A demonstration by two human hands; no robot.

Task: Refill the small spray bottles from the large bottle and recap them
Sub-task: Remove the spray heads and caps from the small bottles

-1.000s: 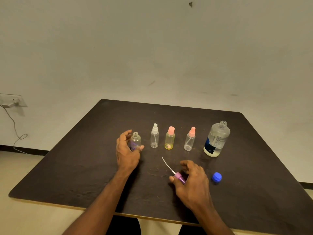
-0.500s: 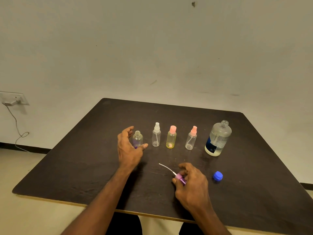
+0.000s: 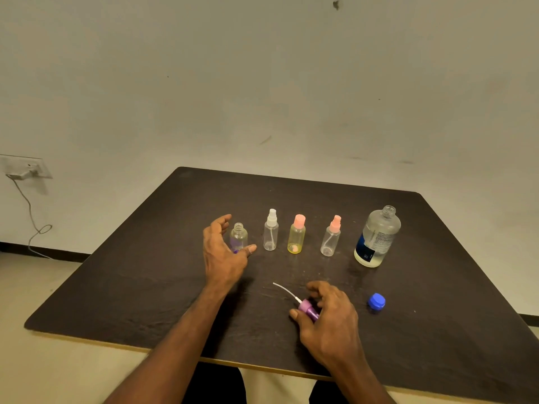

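Right hand (image 3: 329, 319) pinches purple spray cap (image 3: 307, 308) near the uncapped small bottle (image 3: 239, 237); left hand (image 3: 223, 252), fingers spread, cups that bottle without gripping.

A dark table (image 3: 145, 287) holds four small bottles (image 3: 238, 237) in a row, a big bottle (image 3: 377, 237), a blue cap (image 3: 376, 301) and a purple sprayer (image 3: 306, 307).

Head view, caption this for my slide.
Left hand beside uncapped small bottle; right hand holds purple sprayer.
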